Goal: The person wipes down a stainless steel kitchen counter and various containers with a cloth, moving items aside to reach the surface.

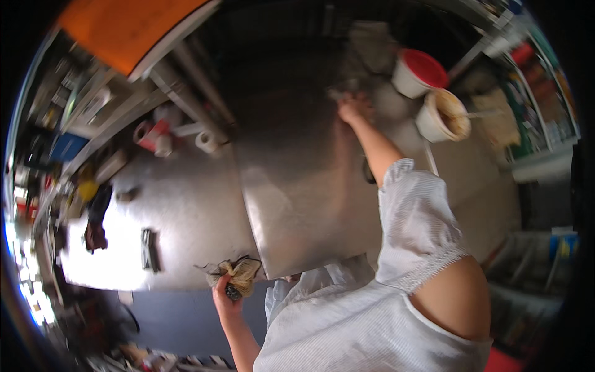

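Observation:
My left hand (pixel 227 297) is closed on a crumpled tan cloth (pixel 244 276) with dark edges, at the front edge of the metal table (pixel 297 209); a small dark patterned thing shows beside the palm. My right hand (pixel 355 108) reaches far over the tabletop, blurred, near a small greyish thing (pixel 335 93) at its fingertips. Whether the fingers hold it, I cannot tell. To the right of that hand stand a white tub with a red lid (pixel 404 79) and an uncovered white bucket (pixel 430 123) with brownish contents and a utensil in it.
A grey folded object (pixel 148 250) lies on the bright left part of the table. Several rolls, one a white roll (pixel 206 142), lie near a metal post. An orange panel (pixel 125 32) overhangs at upper left. Crowded shelves stand left and right; grey crates (pixel 525 265) are at lower right.

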The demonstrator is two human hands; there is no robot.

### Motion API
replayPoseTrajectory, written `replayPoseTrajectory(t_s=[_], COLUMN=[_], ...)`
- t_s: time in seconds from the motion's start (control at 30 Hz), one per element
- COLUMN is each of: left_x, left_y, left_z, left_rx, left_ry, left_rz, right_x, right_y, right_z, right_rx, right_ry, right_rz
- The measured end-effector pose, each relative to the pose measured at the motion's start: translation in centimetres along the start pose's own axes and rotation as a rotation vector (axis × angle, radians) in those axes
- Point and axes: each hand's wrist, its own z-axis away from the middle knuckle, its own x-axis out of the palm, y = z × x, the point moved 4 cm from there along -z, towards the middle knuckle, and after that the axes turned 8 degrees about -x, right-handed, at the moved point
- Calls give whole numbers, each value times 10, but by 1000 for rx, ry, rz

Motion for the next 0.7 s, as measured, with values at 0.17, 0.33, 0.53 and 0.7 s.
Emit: replayPoseTrajectory(t_s=[0.17, 0.33, 0.53, 0.7], left_x=[-30, -60, -70, -133], left_y=[-15, -40, -36, -10], left_z=[1, -2, 15, 1], left_rx=[-65, -25, 12, -1], left_ry=[135, 162, 187, 117], left_rz=[196, 352, 470, 512], right_x=[28, 72, 82, 81], right_y=[-92, -189, -248, -291], right_z=[13, 177, 351, 435], right_rx=[-361, -1003, -1372, -1550], right_ry=[125, 185, -117, -144], right_rz=[16, -150, -216, -289])
